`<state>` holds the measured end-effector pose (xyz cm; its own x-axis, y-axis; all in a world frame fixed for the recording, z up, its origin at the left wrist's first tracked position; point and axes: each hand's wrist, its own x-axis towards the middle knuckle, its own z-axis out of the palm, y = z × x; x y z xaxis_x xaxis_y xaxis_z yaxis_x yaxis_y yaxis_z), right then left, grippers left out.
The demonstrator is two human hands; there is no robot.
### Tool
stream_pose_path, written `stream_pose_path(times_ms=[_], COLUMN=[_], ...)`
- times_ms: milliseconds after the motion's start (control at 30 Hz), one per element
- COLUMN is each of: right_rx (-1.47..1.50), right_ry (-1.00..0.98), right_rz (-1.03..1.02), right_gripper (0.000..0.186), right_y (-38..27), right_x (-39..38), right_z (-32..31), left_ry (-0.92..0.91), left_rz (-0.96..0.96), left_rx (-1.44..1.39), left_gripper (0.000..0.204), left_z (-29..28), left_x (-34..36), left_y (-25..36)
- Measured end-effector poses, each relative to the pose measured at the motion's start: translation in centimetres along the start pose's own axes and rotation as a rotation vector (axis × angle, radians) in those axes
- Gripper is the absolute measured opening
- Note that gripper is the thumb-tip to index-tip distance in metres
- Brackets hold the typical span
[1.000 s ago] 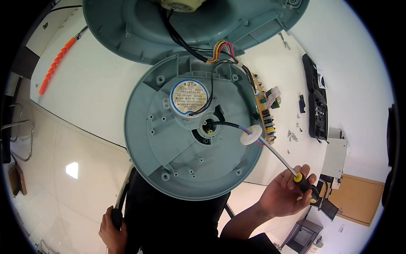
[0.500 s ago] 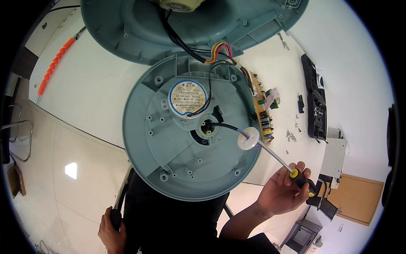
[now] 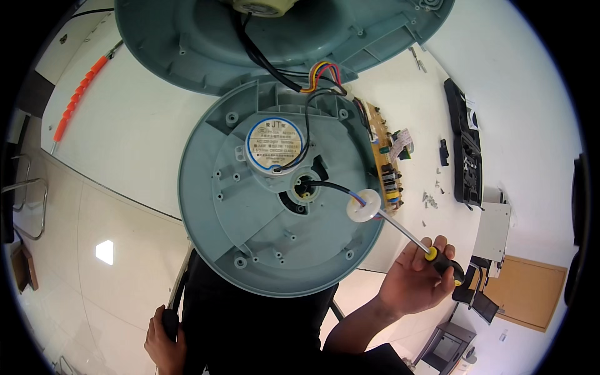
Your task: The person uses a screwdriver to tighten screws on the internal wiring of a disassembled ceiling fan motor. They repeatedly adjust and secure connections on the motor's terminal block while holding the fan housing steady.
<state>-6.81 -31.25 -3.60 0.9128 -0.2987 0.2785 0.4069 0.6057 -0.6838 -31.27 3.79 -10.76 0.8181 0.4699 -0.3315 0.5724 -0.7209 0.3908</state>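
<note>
White worktable [image 3: 150, 112] and glossy tiled floor [image 3: 106, 200] frame our repair bench, where a round blue-grey plastic base housing [image 3: 331, 240] lies open at the table's near edge, overhanging our dark-clothed lap. Beyond it we see a larger matching shell [image 3: 200, 53], joined to the base by black cabling and a multicoloured wire bundle [image 3: 323, 70]. Our right hand [image 3: 422, 275] is closed on the handle of a black-and-yellow screwdriver [image 3: 430, 253], its shaft angled up and left to a white plastic disc [image 3: 365, 211]. That disc sits over the housing's right half, threaded by wires from the black cable [image 3: 334, 184] that rises out of the central hub; the tool's tip is hidden behind it. Our left hand [image 3: 164, 344] curls about a black handle-like piece [image 3: 170, 322], though we cannot tell how firmly. A flat round motor [image 3: 275, 144] sits by the hub, a circuit board [image 3: 379, 153] stands just beyond the right rim, and loose screws [image 3: 430, 200] lie near a black tool case [image 3: 465, 144]. By our reading, the step in hand is handling the wired disc with the screwdriver; the next move calls for a steady shaft and slack in those wires.
</note>
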Motion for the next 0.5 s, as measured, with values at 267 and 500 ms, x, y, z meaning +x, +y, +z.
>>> stream_pose_path(times_ms=[267,500], right_rx=[-0.01,0.043], right_ry=[-0.007,0.024], right_rz=[0.009,-0.066], right_gripper=[0.024,0.022], right_y=[0.07,0.02], right_x=[0.06,-0.32], right_z=[-0.14,0.43], left_ry=[0.001,0.005], left_rz=[-0.005,-0.002], left_rx=[0.001,0.007], left_gripper=[0.056,0.056], left_z=[0.01,0.07], left_x=[-0.03,0.0], left_y=[-0.08,-0.05])
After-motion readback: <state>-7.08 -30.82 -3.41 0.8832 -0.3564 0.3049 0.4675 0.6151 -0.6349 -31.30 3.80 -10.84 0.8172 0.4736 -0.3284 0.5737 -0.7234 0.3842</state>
